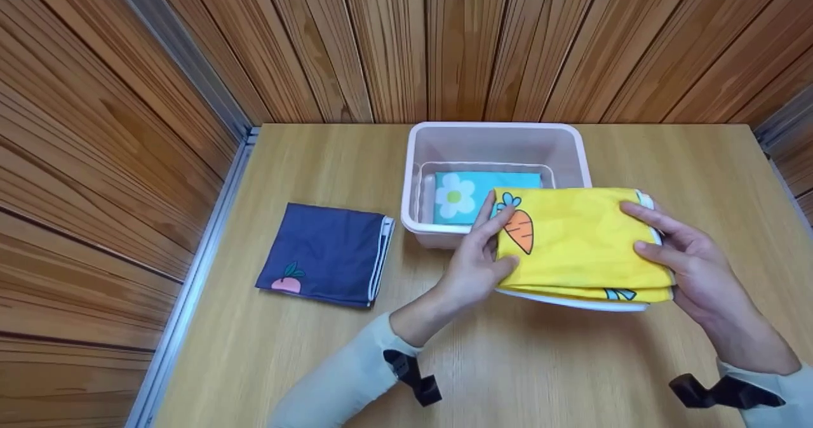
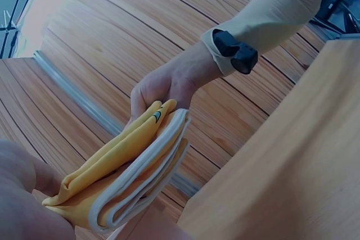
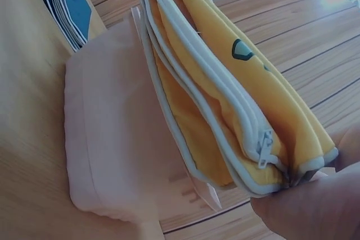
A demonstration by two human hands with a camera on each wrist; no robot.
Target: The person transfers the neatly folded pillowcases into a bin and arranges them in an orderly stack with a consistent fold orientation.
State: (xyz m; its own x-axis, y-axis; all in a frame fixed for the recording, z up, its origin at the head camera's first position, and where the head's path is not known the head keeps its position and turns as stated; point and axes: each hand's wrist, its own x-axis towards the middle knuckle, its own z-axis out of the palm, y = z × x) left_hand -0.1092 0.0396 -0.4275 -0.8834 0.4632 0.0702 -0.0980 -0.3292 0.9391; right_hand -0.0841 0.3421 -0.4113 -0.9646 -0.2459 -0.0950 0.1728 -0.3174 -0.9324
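Observation:
A thick folded yellow cloth (image 1: 578, 244) with a carrot print is held level above the table, partly over the front right corner of a pale pink plastic bin (image 1: 409, 180). My left hand (image 1: 473, 266) grips its left edge, thumb and fingers on the printed top. Its right edge is pinched by my right hand (image 1: 705, 269). From the right wrist view, the yellow cloth (image 3: 197, 88) shows several layers with white edging and a white zipper pull (image 3: 265, 149). Inside the bin lies a folded turquoise cloth (image 1: 502, 182) with a white flower, partly covered by the yellow one.
A folded navy cloth (image 1: 324, 250) with a pink radish-like print lies on the wooden table (image 1: 317, 364), left of the bin. Wood-plank walls (image 1: 394, 47) rise behind and to the left. A metal rail (image 1: 190, 288) runs along the table's left edge.

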